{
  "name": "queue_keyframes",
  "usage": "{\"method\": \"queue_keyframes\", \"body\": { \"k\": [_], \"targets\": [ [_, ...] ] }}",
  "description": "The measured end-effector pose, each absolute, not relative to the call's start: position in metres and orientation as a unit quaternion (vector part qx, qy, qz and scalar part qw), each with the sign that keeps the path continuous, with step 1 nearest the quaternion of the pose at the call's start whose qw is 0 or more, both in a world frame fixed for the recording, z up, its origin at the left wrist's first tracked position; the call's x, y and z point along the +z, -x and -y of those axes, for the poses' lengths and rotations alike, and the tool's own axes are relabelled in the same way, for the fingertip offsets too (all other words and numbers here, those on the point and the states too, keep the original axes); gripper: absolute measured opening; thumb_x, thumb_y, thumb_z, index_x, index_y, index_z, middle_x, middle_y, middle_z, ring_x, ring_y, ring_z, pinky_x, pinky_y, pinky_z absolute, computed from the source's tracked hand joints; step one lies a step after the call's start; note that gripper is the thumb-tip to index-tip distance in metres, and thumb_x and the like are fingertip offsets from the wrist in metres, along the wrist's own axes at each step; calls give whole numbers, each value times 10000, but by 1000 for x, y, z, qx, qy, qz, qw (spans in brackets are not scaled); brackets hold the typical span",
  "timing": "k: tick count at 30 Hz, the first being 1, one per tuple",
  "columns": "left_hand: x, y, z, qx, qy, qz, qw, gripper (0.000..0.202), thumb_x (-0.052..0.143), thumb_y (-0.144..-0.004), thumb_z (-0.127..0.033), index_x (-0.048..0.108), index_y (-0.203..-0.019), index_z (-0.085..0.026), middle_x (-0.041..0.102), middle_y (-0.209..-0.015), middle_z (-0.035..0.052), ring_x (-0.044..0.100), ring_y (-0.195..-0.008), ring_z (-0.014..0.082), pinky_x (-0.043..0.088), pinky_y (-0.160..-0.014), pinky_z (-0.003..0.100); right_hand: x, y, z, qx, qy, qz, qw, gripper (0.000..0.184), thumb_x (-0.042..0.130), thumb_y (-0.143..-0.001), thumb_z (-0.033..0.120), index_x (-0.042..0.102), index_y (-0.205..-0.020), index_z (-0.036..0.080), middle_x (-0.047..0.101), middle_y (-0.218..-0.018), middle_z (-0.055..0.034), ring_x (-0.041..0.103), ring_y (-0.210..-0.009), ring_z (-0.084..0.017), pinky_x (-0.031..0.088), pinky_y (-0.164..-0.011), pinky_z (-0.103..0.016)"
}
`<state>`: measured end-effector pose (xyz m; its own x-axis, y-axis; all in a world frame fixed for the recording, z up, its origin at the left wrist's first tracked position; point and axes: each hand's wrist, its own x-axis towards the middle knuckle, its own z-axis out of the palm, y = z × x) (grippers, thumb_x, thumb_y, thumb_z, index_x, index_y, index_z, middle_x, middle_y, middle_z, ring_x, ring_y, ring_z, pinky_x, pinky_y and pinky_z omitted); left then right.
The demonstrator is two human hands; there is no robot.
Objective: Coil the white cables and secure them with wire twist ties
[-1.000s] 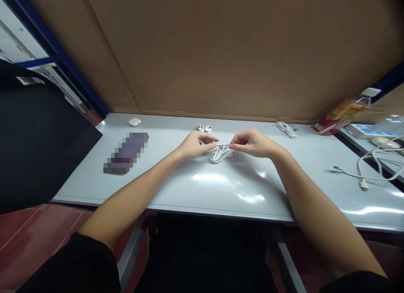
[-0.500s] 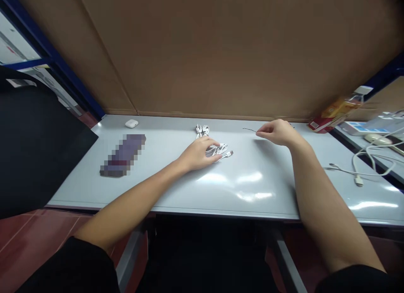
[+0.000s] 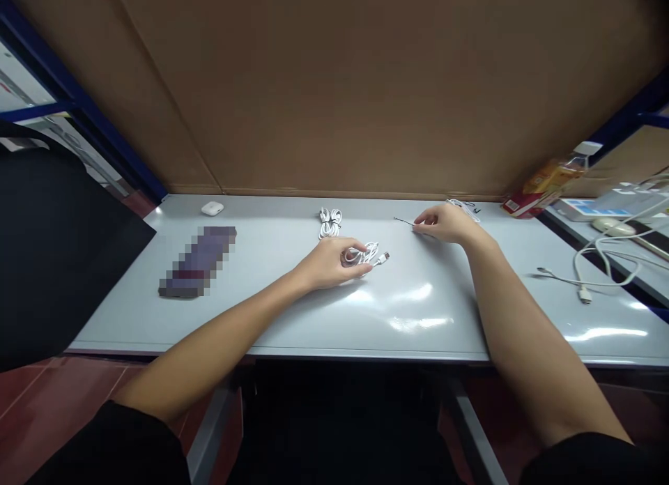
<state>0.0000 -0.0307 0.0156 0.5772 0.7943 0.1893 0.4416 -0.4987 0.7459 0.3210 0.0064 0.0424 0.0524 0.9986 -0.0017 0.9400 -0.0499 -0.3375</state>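
I am seeing my left hand (image 3: 327, 263) resting on the table (image 3: 418, 311), its grip closing around a coiled white cable (image 3: 366, 253) whose plug is sticking out to the right. My right hand (image 3: 444, 224) is pinching a thin black tie (image 3: 405, 221) near the back wall. A second bundled cable (image 3: 329, 222) is lying just behind the left hand, apart from it.

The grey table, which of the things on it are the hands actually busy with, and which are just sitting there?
In hand:
left hand holding the coiled white cable
right hand pinching the thin black tie

Lying about:
tied cable bundle
earbud case
loose cable
drink bottle
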Motion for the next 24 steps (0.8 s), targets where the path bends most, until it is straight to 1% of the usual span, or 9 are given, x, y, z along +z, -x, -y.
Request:
{"method": "queue_keyframes", "body": {
  "k": [4,7,9,12,14,17,20,22,24],
  "targets": [
    [14,-3,37,243,-805,-353,410,520,805,-799,-496,764,-1237,-219,710,-884,35,614,-679,144,522,-710,315,48,-309,-3,118,708,681,148,270,667,-835,445,789,-900,214,789,-962,-63,682,-839,-237,465,-668,-323],
    [10,-7,40,237,-791,-310,471,499,775,-846,-426,736,-1294,-209,737,-960,63,668,-783,163,546,-760,321,59,-288,7,129,698,690,142,329,638,-875,519,749,-846,211,786,-918,-80,672,-775,-242,438,-621,-335],
    [7,-9,39,247,-768,-288,516,462,740,-878,-356,717,-1309,-192,755,-1056,98,703,-868,180,571,-801,331,65,-269,16,184,685,698,100,405,653,-867,605,731,-903,209,779,-913,-98,673,-731,-244,438,-603,-340],
    [6,-10,36,279,-718,-306,559,333,693,-893,-280,728,-1204,-166,761,-1118,134,736,-844,185,609,-761,339,66,-241,29,275,658,701,21,507,644,-868,672,690,-1100,224,765,-907,-99,674,-660,-235,453,-594,-347],
    [8,-9,33,295,-688,-339,570,230,659,-894,-250,727,-1094,-160,773,-1023,123,748,-805,192,620,-706,333,62,-225,36,239,645,725,15,513,626,-878,676,681,-1103,219,748,-996,-123,685,-733,-252,460,-615,-353],
    [14,-6,28,289,-669,-372,574,187,627,-879,-229,703,-1040,-169,773,-875,92,749,-743,199,599,-624,307,57,-213,41,195,633,749,24,488,689,-844,604,678,-1142,218,694,-1174,-147,688,-812,-255,484,-657,-357],
    [18,1,22,303,-698,-399,511,176,605,-876,-264,702,-997,-181,765,-824,65,708,-667,173,537,-570,275,57,-218,39,202,615,763,6,459,769,-778,461,684,-1168,236,691,-1169,-127,691,-858,-261,499,-687,-357],
    [20,7,15,332,-730,-431,414,174,590,-877,-294,711,-952,-194,745,-789,40,676,-673,166,507,-599,279,60,-230,36,207,610,764,-12,432,791,-737,377,698,-1141,251,712,-1140,-107,692,-883,-270,502,-687,-359],
    [19,15,5,348,-758,-470,288,160,607,-853,-300,725,-901,-204,713,-751,23,642,-696,173,488,-671,303,63,-246,31,209,628,749,-26,438,810,-691,334,711,-1114,275,730,-1137,-84,697,-866,-270,500,-658,-362]
  ]
}}
